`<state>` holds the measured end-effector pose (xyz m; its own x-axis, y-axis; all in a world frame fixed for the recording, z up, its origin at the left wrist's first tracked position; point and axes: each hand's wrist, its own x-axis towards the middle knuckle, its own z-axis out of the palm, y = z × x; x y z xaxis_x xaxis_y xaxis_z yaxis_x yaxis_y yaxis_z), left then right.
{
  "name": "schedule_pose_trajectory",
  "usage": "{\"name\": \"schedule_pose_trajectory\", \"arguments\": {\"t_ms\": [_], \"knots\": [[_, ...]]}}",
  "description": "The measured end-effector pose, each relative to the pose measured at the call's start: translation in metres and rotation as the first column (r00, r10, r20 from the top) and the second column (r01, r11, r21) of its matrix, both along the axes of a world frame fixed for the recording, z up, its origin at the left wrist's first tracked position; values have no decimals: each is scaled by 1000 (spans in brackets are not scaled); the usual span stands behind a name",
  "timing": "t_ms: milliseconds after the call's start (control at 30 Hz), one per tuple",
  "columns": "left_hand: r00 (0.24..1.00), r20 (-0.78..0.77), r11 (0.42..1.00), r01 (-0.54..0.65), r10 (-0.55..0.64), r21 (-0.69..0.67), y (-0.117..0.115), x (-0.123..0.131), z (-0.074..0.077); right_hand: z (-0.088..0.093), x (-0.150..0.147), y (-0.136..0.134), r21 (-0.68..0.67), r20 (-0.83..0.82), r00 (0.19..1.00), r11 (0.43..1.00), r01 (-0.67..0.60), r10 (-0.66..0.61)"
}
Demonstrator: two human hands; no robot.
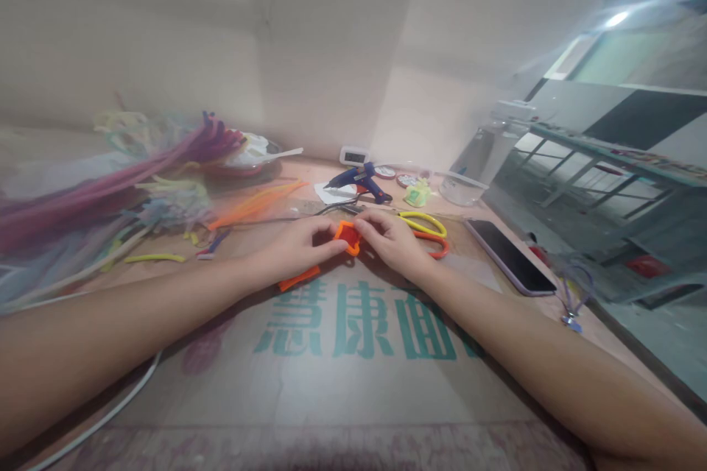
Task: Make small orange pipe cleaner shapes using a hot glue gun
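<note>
Between my two hands is a small orange star-like ring [347,237] with a dark red middle; it looks like bent fuzzy pipe cleaner. My left hand [295,246] pinches its left edge with the thumb and fingers. On its upper right edge, the thumb and fingertips of my right hand [389,239] are closed. A flat orange strip [299,278] lies on the table just below my left hand. Scissors with one yellow and one orange handle loop [431,224] lie behind my right hand, their blades hidden.
A blue glue gun [353,178] rests beyond my hands, beside a yellow-green fuzzy piece [417,193] and a clear cup [462,189]. At right lies a phone [511,256]. Bundles of coloured pipe cleaners [138,176] crowd the left. A white cable [110,418] runs under my left forearm.
</note>
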<state>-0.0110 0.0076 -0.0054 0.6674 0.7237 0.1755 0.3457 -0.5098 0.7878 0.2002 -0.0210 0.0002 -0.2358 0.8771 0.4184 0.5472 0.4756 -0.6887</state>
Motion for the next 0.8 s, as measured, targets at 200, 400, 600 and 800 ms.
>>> {"name": "schedule_pose_trajectory", "arguments": {"t_ms": [200, 400, 600, 800], "knots": [[1000, 3, 999, -20, 20, 28, 3, 1, -2, 1, 0, 2, -12, 7, 1000, 1000, -11, 11], [1000, -7, 999, -25, 25, 38, 4, 2, -3, -1, 3, 2, -50, -9, 1000, 999, 4, -5], [982, 186, 986, 42, -11, -164, 5, 3, -4, -1, 5, 0, -194, -197, 980, 979, -58, 19], [952, 306, 960, 71, 16, -271, 9, 3, -6, -2, 3, 0, -334, -407, 909, 911, -243, 94]]}}
